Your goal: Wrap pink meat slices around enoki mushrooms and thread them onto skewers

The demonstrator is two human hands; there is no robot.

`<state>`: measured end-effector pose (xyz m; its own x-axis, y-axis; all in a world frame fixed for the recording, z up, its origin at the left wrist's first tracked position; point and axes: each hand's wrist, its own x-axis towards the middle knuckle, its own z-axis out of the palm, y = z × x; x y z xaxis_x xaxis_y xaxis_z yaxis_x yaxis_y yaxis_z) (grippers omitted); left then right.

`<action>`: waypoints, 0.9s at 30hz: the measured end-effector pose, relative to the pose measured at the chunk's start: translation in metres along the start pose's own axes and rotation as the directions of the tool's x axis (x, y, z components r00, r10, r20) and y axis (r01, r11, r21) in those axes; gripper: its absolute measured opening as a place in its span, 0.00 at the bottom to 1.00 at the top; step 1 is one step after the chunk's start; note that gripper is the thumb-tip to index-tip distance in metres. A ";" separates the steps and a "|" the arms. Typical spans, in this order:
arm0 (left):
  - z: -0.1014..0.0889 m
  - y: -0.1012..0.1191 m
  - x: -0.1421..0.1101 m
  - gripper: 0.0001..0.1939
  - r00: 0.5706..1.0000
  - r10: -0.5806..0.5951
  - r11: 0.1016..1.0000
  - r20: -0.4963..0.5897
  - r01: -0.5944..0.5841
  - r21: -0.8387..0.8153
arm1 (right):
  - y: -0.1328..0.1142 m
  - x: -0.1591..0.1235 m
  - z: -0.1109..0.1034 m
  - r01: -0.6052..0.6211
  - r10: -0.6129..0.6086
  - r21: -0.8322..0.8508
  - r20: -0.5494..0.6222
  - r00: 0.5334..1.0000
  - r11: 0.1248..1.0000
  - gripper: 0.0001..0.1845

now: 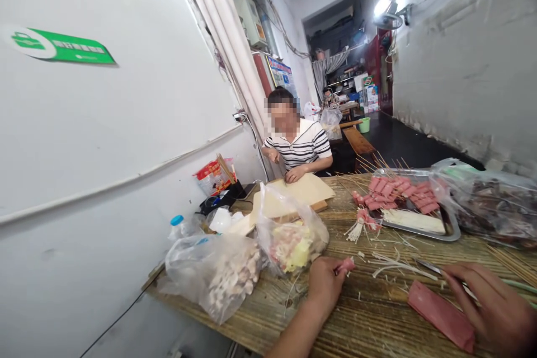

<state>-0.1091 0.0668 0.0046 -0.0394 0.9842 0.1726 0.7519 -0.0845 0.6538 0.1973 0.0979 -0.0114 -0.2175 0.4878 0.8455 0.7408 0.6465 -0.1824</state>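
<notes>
My left hand (325, 282) pinches a small pink meat roll (346, 264) over the wooden table. In my right hand (493, 302) is a small knife (428, 265), its blade pointing left and lying low over the wood. Just below that hand lies a flat stack of pink meat slices (440, 316). Loose enoki mushroom strands (390, 265) are scattered between my hands. Farther back, a metal tray (451, 229) holds several skewered pink rolls (390, 187) and a pale bundle of enoki (413, 221).
Bags of mushrooms (235, 277) and of mixed scraps (293, 246) stand left of my left hand. Bare skewers (514, 263) lie at the right, below a bag of dark food (490, 201). Across the table (356, 324), a person in a striped shirt (306, 142) works over a board (302, 190).
</notes>
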 end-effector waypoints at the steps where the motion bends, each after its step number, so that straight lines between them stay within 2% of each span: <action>1: 0.000 0.000 0.000 0.10 1.000 -0.001 1.000 -0.003 0.001 0.001 | 0.001 0.005 0.002 0.041 -0.041 -0.005 0.020 0.999 0.999 0.08; 3: 0.000 0.002 -0.001 0.11 1.000 -0.004 1.000 -0.013 0.003 -0.019 | 0.000 0.017 0.007 0.087 -0.086 -0.025 0.037 0.996 0.996 0.08; 7: -0.001 0.007 -0.002 0.13 0.999 -0.020 0.997 -0.031 0.017 -0.074 | -0.006 0.045 0.016 0.101 -0.100 -0.033 0.021 0.995 0.994 0.09; 14: -0.003 0.012 -0.003 0.11 0.998 -0.055 0.991 -0.021 0.052 -0.123 | -0.016 0.084 0.032 0.178 -0.183 -0.080 -0.068 0.981 0.981 0.09; 19: 0.001 0.007 -0.002 0.10 0.998 -0.036 0.996 -0.050 0.031 -0.084 | -0.013 0.095 0.050 0.207 -0.215 -0.084 -0.096 0.972 0.975 0.08; 27: 0.000 0.007 -0.002 0.10 0.999 -0.024 0.998 -0.035 0.022 -0.059 | -0.009 0.102 0.069 0.210 -0.214 -0.077 -0.050 0.976 0.975 0.08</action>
<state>-0.1042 0.0641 0.0089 -0.0804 0.9799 0.1827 0.7111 -0.0720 0.6994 0.1245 0.1822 0.0421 -0.3385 0.3081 0.8891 0.7256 0.6871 0.0381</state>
